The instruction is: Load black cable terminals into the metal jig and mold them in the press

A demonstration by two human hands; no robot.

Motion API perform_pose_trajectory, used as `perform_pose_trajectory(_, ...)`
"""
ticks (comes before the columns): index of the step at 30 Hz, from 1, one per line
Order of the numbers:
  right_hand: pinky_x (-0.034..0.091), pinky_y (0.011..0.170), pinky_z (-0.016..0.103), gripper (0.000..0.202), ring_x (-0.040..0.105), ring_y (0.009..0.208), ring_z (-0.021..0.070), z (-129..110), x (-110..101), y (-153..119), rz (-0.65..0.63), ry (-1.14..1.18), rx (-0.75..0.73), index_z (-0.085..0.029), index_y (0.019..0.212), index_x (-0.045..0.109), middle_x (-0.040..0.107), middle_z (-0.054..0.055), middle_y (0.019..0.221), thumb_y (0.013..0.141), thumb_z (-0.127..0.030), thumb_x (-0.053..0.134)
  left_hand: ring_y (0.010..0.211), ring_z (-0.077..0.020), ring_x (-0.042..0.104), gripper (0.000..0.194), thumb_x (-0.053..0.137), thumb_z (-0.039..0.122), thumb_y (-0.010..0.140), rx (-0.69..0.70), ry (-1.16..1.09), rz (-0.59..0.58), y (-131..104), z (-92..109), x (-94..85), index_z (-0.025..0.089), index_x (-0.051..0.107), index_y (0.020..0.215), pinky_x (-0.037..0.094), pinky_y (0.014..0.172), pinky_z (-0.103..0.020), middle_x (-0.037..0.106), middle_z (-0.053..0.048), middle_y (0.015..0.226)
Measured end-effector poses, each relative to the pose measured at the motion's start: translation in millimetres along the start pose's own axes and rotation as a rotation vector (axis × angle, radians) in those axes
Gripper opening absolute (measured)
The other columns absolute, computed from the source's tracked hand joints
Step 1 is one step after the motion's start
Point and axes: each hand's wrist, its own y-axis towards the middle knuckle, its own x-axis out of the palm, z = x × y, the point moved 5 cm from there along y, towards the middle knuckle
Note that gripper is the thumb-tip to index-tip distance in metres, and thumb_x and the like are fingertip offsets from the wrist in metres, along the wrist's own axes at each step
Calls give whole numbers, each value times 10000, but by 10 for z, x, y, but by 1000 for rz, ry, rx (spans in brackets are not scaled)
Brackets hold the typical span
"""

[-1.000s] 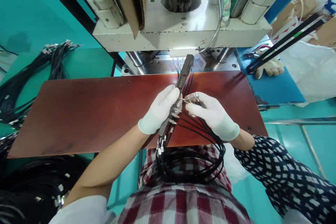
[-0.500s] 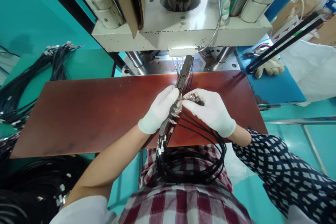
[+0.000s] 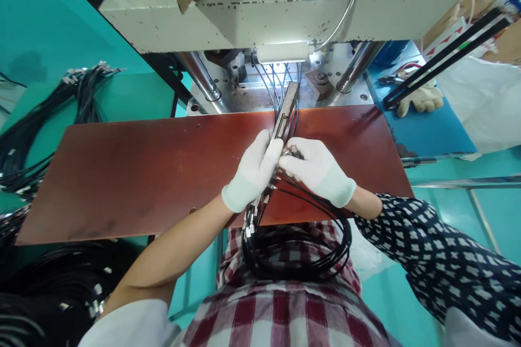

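Note:
My left hand (image 3: 257, 168), in a white glove, is closed round a long, narrow metal bar (image 3: 285, 111) that slants away from me over the board. My right hand (image 3: 315, 168), gloved too, is closed on a bunch of cable ends with small metal connectors (image 3: 293, 152), its fingertips beside the bar. Black cables (image 3: 299, 274) run from the bar and loop down over my lap. More metal connectors (image 3: 249, 225) show at the bar's near end. Both hands hover over a reddish-brown board (image 3: 154, 173); the fingertips' contact with single cables is hidden.
A press with a white plate (image 3: 280, 24) stands ahead, thin cables hanging under it between steel posts (image 3: 199, 73). Bundles of black cables lie on the left green table (image 3: 134, 97) and below it (image 3: 61, 287). At right, a glove (image 3: 421, 98) and black bars (image 3: 448, 57) are on a blue surface.
The press's white plate appears lower and larger, with its upper parts out of view. My right hand has shifted slightly left toward the bar, still gripping the cable ends.

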Motion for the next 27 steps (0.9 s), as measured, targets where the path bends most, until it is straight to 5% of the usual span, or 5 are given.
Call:
perform_pose_trajectory(4,416,646,275,221,528,669,136,-29,-72,-53,-64,-42,-81,-180,707,550,605,-9,692,883,-312,563,671,-127,362,337,435,437,1004,27,5,-44,19,21,-14,203,384,768,331,668,-293,386,22,728)
perform_pose_trajectory(10,449,985,353,206,631,1032,209,-42,-252,-124,-126,-39,-231,-172,1033,673,700,62,1107,940,-269,517,649,-121,392,398,453,525,977,-117,-258,-176,24,37,-22,190,434,762,360,627,-274,441,14,709)
perform_pose_trajectory(18,486,790,280,233,625,848,169,79,-257,-135,-67,98,-42,-144,914,695,699,31,905,888,-363,622,637,-107,407,375,450,510,985,-155,-349,-235,5,14,13,170,519,843,364,595,-258,494,4,732)
perform_pose_trajectory(23,491,892,307,215,646,944,188,94,-269,-98,43,161,-26,-145,956,708,725,45,984,843,-322,661,608,-98,417,367,436,511,989,-184,-410,-272,-12,-7,42,169,524,892,349,543,-248,489,8,726)
perform_pose_trajectory(27,493,887,308,222,650,937,188,72,-215,-73,-21,146,-1,-165,924,742,738,37,971,865,-351,636,620,-103,416,364,451,511,983,-171,-375,-263,-10,-18,28,171,524,876,352,555,-253,496,3,733)
